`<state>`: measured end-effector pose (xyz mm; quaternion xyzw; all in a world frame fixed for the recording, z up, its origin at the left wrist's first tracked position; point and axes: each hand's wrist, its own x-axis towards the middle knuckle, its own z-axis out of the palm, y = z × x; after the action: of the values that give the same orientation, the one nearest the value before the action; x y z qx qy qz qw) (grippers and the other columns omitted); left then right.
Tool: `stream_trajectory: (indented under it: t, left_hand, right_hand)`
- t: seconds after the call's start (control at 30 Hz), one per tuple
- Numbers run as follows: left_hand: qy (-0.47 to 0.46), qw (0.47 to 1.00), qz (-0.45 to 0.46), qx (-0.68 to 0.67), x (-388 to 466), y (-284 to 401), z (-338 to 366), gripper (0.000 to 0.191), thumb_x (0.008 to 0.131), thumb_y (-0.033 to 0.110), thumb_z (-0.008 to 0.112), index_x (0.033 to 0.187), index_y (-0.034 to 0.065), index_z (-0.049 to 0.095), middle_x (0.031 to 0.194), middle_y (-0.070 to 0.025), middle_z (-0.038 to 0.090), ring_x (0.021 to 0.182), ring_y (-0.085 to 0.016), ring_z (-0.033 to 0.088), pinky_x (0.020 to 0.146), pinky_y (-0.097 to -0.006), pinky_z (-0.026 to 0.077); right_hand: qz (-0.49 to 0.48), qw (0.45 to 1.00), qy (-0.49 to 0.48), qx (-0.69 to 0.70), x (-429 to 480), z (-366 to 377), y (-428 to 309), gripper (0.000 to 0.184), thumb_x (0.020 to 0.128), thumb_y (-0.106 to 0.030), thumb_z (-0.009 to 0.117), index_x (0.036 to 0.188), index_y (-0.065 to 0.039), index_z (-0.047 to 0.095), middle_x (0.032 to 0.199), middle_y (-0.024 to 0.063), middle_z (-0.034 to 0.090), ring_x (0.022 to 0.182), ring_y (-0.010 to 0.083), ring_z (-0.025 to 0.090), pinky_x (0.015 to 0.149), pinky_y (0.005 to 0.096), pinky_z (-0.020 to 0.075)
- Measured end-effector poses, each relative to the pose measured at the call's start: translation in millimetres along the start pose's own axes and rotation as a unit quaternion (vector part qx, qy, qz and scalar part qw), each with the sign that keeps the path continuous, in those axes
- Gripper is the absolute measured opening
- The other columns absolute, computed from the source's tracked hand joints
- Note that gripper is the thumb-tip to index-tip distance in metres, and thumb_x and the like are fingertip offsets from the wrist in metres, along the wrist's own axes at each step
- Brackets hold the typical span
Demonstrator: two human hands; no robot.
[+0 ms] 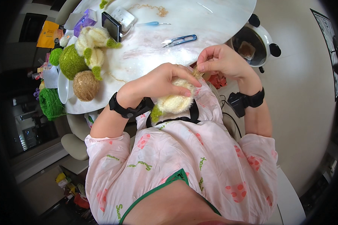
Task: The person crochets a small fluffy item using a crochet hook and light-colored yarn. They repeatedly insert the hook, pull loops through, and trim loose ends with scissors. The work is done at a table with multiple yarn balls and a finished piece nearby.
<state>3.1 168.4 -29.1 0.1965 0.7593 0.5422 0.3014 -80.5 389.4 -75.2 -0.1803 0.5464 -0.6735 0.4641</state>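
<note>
My left hand [169, 80] holds a fuzzy cream crocheted piece [176, 102] with a green end [156, 113], over my lap. My right hand [214, 60] pinches the tan yarn part [197, 72] at the piece's far end between thumb and fingertips. Thread snips [179, 41] lie on the marble-look table [146, 63], beyond my hands, and a blue-handled crochet hook [154, 24] rests behind them. More cream-and-green crocheted pieces [97, 57] lie at the left, next to a green yarn ball [72, 62] and a tan yarn ball [86, 85].
A phone [111, 26] leans by a white power strip [123, 17] at the table's back left. Bright green yarn [51, 104] is beside a white bowl [63, 88]. A white bin [267, 46] with black knobs stands right of the table's curved edge.
</note>
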Motion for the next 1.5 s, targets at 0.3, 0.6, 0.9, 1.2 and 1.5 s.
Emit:
stream_trajectory:
  t: [0.3,0.6,0.9,1.2,1.5]
  left_hand:
    - [0.039,0.996,-0.005,-0.085,-19,3,-10,0.045,0.078,-0.001,0.072,0.122,0.0005,0.062,0.123,-0.0080,0.063,0.114,-0.017,0.057,0.101,-0.0301,0.042]
    - [0.046,0.982,0.044,-0.180,2,13,5,0.046,0.082,0.007,0.073,0.125,0.0000,0.059,0.123,-0.0093,0.061,0.114,-0.019,0.056,0.102,-0.0313,0.040]
    - [-0.055,0.912,0.002,-0.406,126,-14,65,0.033,0.091,0.011,0.064,0.121,-0.0022,0.061,0.107,-0.0103,0.066,0.097,-0.018,0.064,0.086,-0.0304,0.053]
    - [0.032,0.929,-0.041,-0.367,285,-92,95,0.033,0.088,-0.006,0.060,0.121,-0.0030,0.059,0.111,-0.0120,0.065,0.103,-0.020,0.065,0.089,-0.0330,0.054]
    - [-0.022,0.942,-0.101,-0.319,342,-117,107,0.037,0.089,-0.005,0.059,0.125,0.0005,0.058,0.112,-0.0108,0.064,0.104,-0.017,0.064,0.088,-0.0303,0.054]
  right_hand:
    - [-0.354,0.754,0.201,-0.515,71,-10,0,0.022,0.078,-0.013,0.072,0.097,-0.002,0.066,0.088,0.0068,0.063,0.080,0.0218,0.061,0.070,0.0322,0.0492]
    - [-0.298,0.690,0.195,-0.630,70,-10,2,0.010,0.083,-0.013,0.063,0.084,-0.003,0.064,0.088,0.0107,0.063,0.084,0.0288,0.062,0.072,0.0397,0.0511]
    - [-0.212,0.841,0.444,-0.224,-66,-100,39,0.013,0.101,-0.013,0.046,0.094,-0.003,0.043,0.091,0.0078,0.068,0.057,0.0045,0.045,0.052,0.0207,0.0390]
    - [-0.055,0.840,0.529,-0.106,-153,-171,113,0.030,0.100,-0.032,0.050,0.104,-0.004,0.062,0.075,-0.0007,0.059,0.062,0.0045,0.043,0.057,0.0206,0.0357]
    - [0.094,0.866,0.463,-0.164,-139,-217,133,0.045,0.086,-0.048,0.066,0.093,-0.003,0.070,0.074,0.0012,0.061,0.066,0.0092,0.052,0.062,0.0251,0.0412]
